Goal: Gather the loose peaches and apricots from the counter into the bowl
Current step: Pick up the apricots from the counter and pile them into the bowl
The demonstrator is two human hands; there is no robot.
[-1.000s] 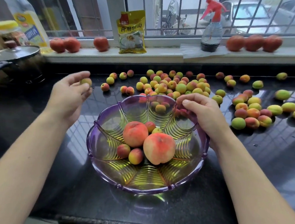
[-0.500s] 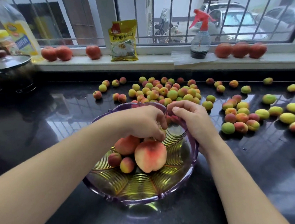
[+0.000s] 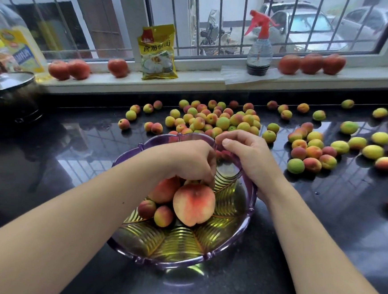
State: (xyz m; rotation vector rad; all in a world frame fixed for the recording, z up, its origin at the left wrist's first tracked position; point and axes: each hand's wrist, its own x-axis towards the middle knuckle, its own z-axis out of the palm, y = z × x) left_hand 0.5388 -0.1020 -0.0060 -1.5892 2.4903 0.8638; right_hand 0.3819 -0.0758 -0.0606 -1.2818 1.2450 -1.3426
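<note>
My left hand is down inside the purple bowl, fingers curled over a small apricot I can barely see between the two peaches; I judge I should let it go low so it settles and doesn't bounce out. My right hand pinches the bowl's far rim, steadying it. Most loose fruit lies heaped just beyond that rim, with more scattered toward the counter's right edge. Nothing blocks the reach there, though my right wrist crosses the path. A pan lid sits at the far left corner; the spray bottle and yellow packet stand on the sill
</note>
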